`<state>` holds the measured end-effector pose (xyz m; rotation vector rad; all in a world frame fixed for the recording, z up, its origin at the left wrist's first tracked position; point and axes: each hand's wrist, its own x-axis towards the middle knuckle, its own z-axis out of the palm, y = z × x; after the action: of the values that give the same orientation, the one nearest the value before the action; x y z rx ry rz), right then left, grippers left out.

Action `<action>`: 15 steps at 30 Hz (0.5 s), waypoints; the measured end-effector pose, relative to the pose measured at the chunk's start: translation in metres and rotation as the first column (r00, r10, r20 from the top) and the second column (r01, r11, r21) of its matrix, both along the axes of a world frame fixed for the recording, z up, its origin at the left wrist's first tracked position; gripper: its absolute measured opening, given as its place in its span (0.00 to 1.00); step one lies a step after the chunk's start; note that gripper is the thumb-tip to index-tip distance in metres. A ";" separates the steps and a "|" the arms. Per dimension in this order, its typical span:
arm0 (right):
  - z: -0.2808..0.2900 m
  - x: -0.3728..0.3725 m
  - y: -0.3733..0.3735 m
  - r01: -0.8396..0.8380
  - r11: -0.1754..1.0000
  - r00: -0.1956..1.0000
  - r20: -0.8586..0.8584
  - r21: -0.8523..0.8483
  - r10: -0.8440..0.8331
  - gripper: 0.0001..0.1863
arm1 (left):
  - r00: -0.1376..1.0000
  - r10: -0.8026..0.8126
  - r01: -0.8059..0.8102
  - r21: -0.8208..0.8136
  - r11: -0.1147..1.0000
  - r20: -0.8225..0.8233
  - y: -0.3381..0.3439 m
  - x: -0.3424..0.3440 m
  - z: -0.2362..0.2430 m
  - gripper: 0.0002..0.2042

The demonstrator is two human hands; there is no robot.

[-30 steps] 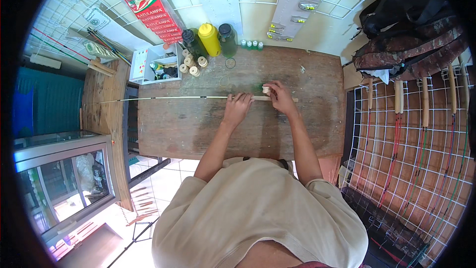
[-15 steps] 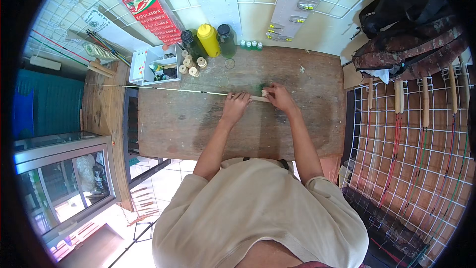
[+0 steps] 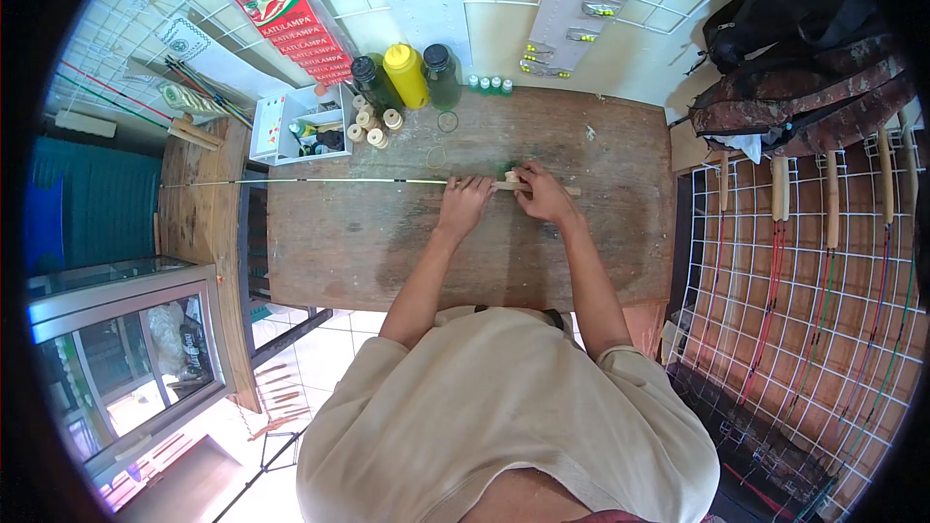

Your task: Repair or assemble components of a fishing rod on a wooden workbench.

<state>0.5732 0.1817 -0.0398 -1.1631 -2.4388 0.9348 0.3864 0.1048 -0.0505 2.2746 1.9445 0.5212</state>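
A thin pale fishing rod (image 3: pixel 349 180) with dark bands lies nearly level across the table, its slim end reaching left over the side bench. My left hand (image 3: pixel 467 201) is closed on the rod where it meets the wooden handle (image 3: pixel 573 191). At that handle, my right hand (image 3: pixel 545 197) pinches a small pale wooden spool (image 3: pixel 511 176) between thumb and fingers. The handle's end sticks out to the right past this hand. Something fine and green, perhaps line, shows just behind the spool; its detail is too small to tell.
Behind my left hand stand several wooden spools (image 3: pixel 377 138), a white box (image 3: pixel 274 142), a yellow squeeze bottle (image 3: pixel 406 77) and two dark bottles. Several tiny bottles (image 3: pixel 491 86) line the wall. Rods hang on the right-hand rack (image 3: pixel 780 189); a glass cabinet (image 3: pixel 126 358) stands left.
The rod has swung from a slant to nearly level, its left end coming nearer me. The right hand has shifted slightly left, and the handle's end now shows beyond it.
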 end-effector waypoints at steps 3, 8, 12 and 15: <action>0.006 -0.001 0.000 0.027 0.997 0.999 0.042 -0.071 -0.024 0.21 | 1.000 0.000 0.000 0.039 0.999 0.006 -0.001 0.001 -0.002 0.09; 0.017 -0.001 -0.003 0.057 0.993 0.988 0.150 -0.104 -0.041 0.21 | 1.000 -0.021 0.021 0.041 0.999 0.012 0.000 0.000 -0.007 0.09; 0.010 0.002 -0.007 0.069 0.998 0.983 0.170 -0.011 -0.066 0.20 | 1.000 0.000 0.000 0.001 1.000 -0.002 0.002 0.002 -0.005 0.12; -0.001 0.003 -0.011 0.065 0.991 0.990 0.118 0.115 -0.078 0.17 | 1.000 -0.005 0.004 -0.048 0.999 -0.018 0.005 0.002 -0.003 0.12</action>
<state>0.5764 0.1709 -0.0412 -1.2939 -2.4892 0.7179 0.3881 0.1095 -0.0540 2.2614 1.9381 0.4504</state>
